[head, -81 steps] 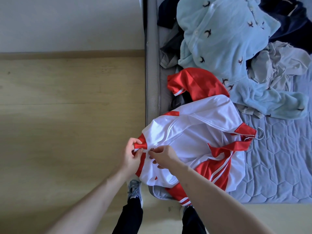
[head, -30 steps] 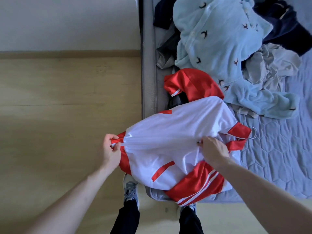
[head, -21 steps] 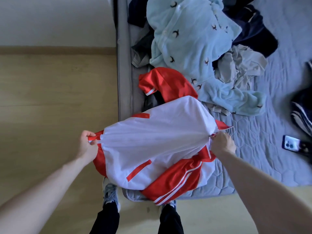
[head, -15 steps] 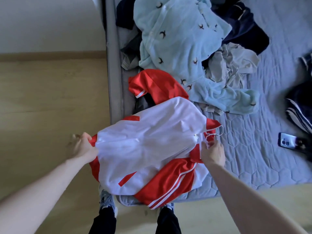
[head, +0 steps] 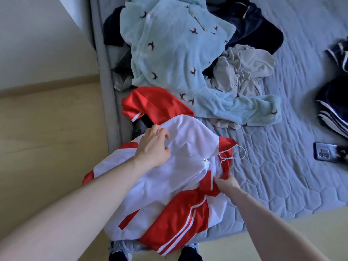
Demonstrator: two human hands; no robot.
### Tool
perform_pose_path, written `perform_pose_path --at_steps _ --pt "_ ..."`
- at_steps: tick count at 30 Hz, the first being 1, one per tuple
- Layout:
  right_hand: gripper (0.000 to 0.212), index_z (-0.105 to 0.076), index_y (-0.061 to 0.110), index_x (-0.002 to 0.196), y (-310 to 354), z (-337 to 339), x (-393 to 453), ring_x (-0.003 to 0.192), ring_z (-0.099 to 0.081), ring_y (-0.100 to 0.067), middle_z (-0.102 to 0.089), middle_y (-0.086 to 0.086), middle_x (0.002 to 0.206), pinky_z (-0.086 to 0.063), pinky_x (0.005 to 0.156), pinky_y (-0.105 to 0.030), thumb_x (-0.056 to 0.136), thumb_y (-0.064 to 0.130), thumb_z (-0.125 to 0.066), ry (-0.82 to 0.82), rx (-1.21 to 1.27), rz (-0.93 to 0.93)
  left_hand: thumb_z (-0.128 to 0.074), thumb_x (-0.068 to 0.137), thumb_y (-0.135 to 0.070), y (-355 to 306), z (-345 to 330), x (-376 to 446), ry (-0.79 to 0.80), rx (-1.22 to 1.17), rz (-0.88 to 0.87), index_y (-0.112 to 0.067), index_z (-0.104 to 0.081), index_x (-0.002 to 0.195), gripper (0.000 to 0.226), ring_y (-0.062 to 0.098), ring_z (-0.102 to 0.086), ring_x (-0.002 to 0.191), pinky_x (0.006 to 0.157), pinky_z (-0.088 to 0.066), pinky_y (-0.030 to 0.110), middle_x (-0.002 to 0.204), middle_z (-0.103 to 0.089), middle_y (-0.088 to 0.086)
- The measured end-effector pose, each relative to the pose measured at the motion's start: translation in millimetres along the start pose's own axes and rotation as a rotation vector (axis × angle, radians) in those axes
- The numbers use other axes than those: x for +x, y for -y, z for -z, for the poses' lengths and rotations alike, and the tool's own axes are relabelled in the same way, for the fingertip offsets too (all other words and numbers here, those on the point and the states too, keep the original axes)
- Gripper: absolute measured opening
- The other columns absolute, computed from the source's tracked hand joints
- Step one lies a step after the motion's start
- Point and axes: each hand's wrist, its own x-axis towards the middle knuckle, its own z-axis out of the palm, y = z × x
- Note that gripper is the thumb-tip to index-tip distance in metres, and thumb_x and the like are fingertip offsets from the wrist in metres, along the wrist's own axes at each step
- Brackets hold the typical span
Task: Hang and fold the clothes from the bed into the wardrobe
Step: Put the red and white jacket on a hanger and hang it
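So you're standing at the corner of a bed (head: 282, 166) with a grey quilted cover, wood floor (head: 47, 138) off to your left and a pale wall (head: 37, 34) above it. There's only the one head view, so here's what it gives you.

The red and white jacket (head: 169, 185) is spread over the bed corner right in front of you, zipped up as far as I can tell, with a white hanger (head: 242, 153) poking out at the collar. Your left hand (head: 154, 146) lies on the white shoulder area with fingers loosely bent, pressing rather than gripping. Your right hand (head: 226, 183) pinches the red fabric just below the collar.

Progress-wise, I'd say you're early. This jacket looks about ready to hang, but it's not in any wardrobe yet, and none shows here. Still waiting behind it: a light blue fleece (head: 178, 59), a grey shirt (head: 243, 70), dark clothes (head: 252, 29), and a striped piece (head: 333, 110) at the right edge. A phone (head: 327, 155) lies on the bed too.
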Motion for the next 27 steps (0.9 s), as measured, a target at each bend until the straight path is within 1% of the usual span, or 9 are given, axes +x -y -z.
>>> perform_pose_path --at_steps 5,8,11,15,18,20,22,24,27 --pt "0.017 -0.064 0.013 0.097 -9 8 -24 0.083 -0.067 -0.029 -0.070 -0.005 0.085 -0.050 0.072 -0.036 0.103 0.027 -0.055 -0.011 -0.044 0.245 -0.062 0.088 -0.018 -30 9 0 0.064 0.060 -0.030 -0.017 -0.053 0.129 0.042 0.026 -0.043 0.125 0.099 -0.044 0.037 0.136 -0.042 0.003" --pt "0.027 -0.054 0.020 0.077 -6 27 -69 0.057 -0.055 -0.015 -0.058 0.009 0.061 -0.043 0.056 -0.034 0.104 0.026 -0.053 -0.054 0.152 0.399 -0.063 0.086 -0.016 -42 32 -15 0.082 0.122 -0.065 -0.016 -0.044 0.140 0.057 0.028 -0.044 0.127 0.103 -0.043 0.041 0.141 -0.038 0.004" --pt "0.040 -0.044 0.028 0.065 7 51 -121 0.047 -0.042 -0.009 -0.045 0.011 0.052 -0.037 0.046 -0.030 0.103 0.026 -0.056 0.024 0.243 0.531 -0.064 0.082 -0.009 -57 71 -30 0.063 0.169 -0.135 -0.017 -0.028 0.154 0.081 0.030 -0.044 0.131 0.108 -0.041 0.044 0.155 -0.025 0.002" --pt "0.044 -0.046 0.030 0.060 46 88 -192 0.048 -0.037 -0.008 -0.042 0.010 0.052 -0.032 0.046 -0.024 0.102 0.024 -0.061 0.154 0.206 0.686 -0.063 0.081 -0.002 -77 135 -51 0.058 0.279 -0.223 -0.024 -0.012 0.162 0.098 0.028 -0.033 0.144 0.114 -0.038 0.042 0.168 -0.009 -0.004" --pt "0.035 -0.055 0.023 0.064 80 123 -250 0.050 -0.040 -0.009 -0.046 0.010 0.054 -0.034 0.049 -0.026 0.097 0.034 -0.062 0.260 0.145 0.793 -0.062 0.087 -0.008 -84 188 -80 0.016 0.301 -0.221 -0.028 -0.021 0.161 0.087 0.025 -0.026 0.147 0.115 -0.035 0.040 0.168 -0.018 -0.005" --pt "0.034 -0.055 0.022 0.064 105 144 -282 0.051 -0.041 -0.006 -0.047 0.011 0.054 -0.034 0.050 -0.024 0.091 0.042 -0.062 0.273 0.078 0.851 -0.061 0.094 -0.024 -85 223 -99 -0.131 0.314 -0.211 -0.032 -0.048 0.144 0.053 0.025 -0.039 0.131 0.101 -0.038 0.041 0.149 -0.049 -0.009" --pt "0.034 -0.054 0.024 0.063 127 161 -313 0.052 -0.041 -0.004 -0.048 0.012 0.054 -0.035 0.051 -0.023 0.086 0.048 -0.062 0.273 -0.021 0.919 -0.057 0.096 -0.037 -82 259 -124 -0.252 0.305 -0.205 -0.033 -0.067 0.109 0.017 0.023 -0.045 0.108 0.083 -0.029 0.039 0.108 -0.068 -0.016" --pt "0.036 -0.058 0.024 0.065 154 175 -356 0.052 -0.046 -0.002 -0.054 0.011 0.055 -0.039 0.053 -0.022 0.084 0.054 -0.064 0.266 -0.122 0.990 -0.053 0.091 -0.041 -72 299 -163 -0.295 0.276 -0.163 -0.028 -0.065 0.080 0.022 0.019 -0.042 0.095 0.074 -0.019 0.038 0.076 -0.062 -0.016" --pt "0.035 -0.066 0.031 0.077 198 187 -420 0.058 -0.060 -0.001 -0.067 0.013 0.067 -0.049 0.056 -0.022 0.081 0.065 -0.072 0.295 -0.272 1.097 -0.044 0.084 -0.039 -51 350 -227 -0.307 0.146 -0.062 -0.023 -0.060 0.064 0.030 0.015 -0.044 0.087 0.074 -0.020 0.037 0.060 -0.050 -0.012"
